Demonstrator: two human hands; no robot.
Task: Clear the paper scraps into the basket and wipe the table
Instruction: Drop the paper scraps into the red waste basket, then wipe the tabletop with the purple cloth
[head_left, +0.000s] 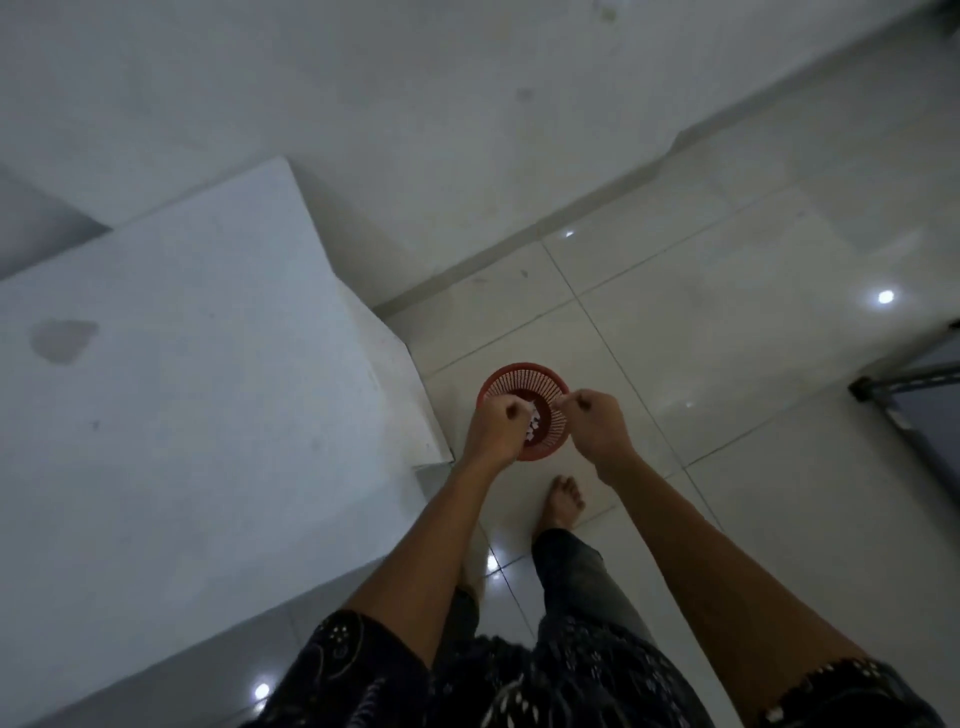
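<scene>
A small red mesh basket (519, 376) stands on the tiled floor just past the corner of the white table (208, 415). Both my hands hover over it. My left hand (496, 423) is curled into a fist above the basket's left rim, and white paper scraps (533, 423) show right beside its fingers, over the inside of the basket. My right hand (597, 418) is above the right rim with its fingers closed together; I cannot tell whether it holds anything. The basket's near side is hidden by my hands.
A greyish damp-looking patch (63, 340) marks the table top at the left. My bare foot (563, 501) is on the floor tiles close behind the basket. A dark metal frame (904, 376) stands at the right edge. The wall runs behind.
</scene>
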